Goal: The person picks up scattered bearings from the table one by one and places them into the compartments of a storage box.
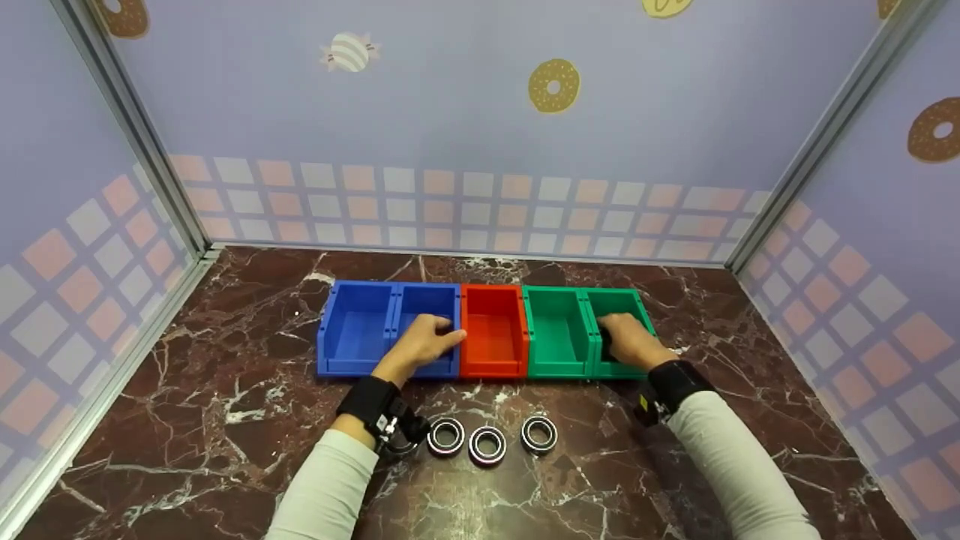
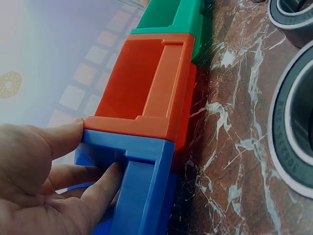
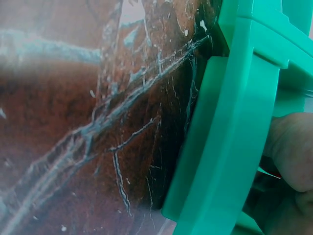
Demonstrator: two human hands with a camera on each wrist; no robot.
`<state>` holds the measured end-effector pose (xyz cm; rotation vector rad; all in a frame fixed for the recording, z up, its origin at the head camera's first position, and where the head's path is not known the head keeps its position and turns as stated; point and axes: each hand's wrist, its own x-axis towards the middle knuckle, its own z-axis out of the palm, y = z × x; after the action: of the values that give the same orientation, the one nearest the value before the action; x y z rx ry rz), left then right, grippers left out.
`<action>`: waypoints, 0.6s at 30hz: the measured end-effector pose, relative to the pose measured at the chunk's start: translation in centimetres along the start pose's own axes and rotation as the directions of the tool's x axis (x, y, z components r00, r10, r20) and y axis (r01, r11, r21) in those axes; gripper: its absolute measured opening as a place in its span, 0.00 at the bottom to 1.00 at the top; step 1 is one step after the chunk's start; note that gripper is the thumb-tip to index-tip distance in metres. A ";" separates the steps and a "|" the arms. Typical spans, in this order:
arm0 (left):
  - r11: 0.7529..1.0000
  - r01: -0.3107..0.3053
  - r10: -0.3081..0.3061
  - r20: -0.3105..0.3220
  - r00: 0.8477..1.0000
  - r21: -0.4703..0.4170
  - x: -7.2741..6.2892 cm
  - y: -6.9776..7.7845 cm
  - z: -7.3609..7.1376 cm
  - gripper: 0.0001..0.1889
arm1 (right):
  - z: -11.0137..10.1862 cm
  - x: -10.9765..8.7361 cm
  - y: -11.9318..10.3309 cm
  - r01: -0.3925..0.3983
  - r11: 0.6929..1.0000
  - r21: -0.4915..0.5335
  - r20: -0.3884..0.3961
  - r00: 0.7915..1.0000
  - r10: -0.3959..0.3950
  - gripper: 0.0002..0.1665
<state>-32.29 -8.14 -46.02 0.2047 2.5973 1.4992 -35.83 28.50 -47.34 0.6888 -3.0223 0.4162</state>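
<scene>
In the head view my left hand (image 1: 426, 343) reaches into the right one of two blue bins (image 1: 358, 367). Its thumb touches the rim where that bin meets the red bin (image 1: 491, 369), and the fingers extend inside, as the left wrist view shows. At the other end my right hand (image 1: 630, 341) is inside the rightmost green bin (image 2: 166, 14). Its curled fingers and thumb (image 3: 291, 152) hold a dark object (image 3: 266, 196), mostly hidden by the hand and the bin wall; its kind cannot be told.
Several ball bearings (image 1: 487, 460) lie on the brown marbled table (image 1: 247, 450) in front of the bins; one is partly hidden under my left wrist. The bins stand side by side in one row. Patterned wall panels (image 1: 450, 112) enclose the table at the back and sides.
</scene>
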 end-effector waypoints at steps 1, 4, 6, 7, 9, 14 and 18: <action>1.000 0.003 -0.003 0.001 1.000 -0.001 0.0 0.0 0.0 0.14 | 0.0 0.0 0.0 -0.002 1.000 -0.002 0.002 1.000 0.002 0.15; 0.999 0.035 -0.035 0.005 0.999 -0.019 -0.1 0.0 0.0 0.21 | 0.0 0.0 0.0 -0.002 1.000 -0.007 0.011 1.000 0.002 0.15; 0.998 0.050 -0.050 0.007 0.999 -0.024 -0.1 -0.1 0.0 0.25 | 0.0 0.1 0.0 -0.002 1.000 -0.012 0.017 1.000 0.002 0.14; 0.998 0.054 -0.054 0.011 0.998 -0.027 -0.1 -0.1 0.0 0.25 | 0.0 0.1 0.0 -0.001 1.000 -0.014 0.018 1.000 0.001 0.14; 0.998 0.052 -0.052 0.012 0.999 -0.024 0.0 -0.1 0.0 0.24 | 0.0 0.2 -0.1 0.001 1.000 -0.013 0.016 1.000 0.000 0.13; 0.999 0.045 -0.045 0.000 0.999 -0.004 0.0 -0.1 0.0 0.21 | -0.4 0.1 -0.1 0.012 1.000 0.009 0.000 1.000 -0.012 0.15; 0.998 0.059 -0.059 0.007 0.998 -0.013 0.0 0.0 0.0 0.23 | -1.2 -0.1 -0.3 0.001 0.999 0.034 0.010 1.000 -0.001 0.21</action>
<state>-32.26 -8.16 -45.97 0.1301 2.5645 1.4928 -35.69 28.59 -46.11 0.6960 -3.0307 0.4672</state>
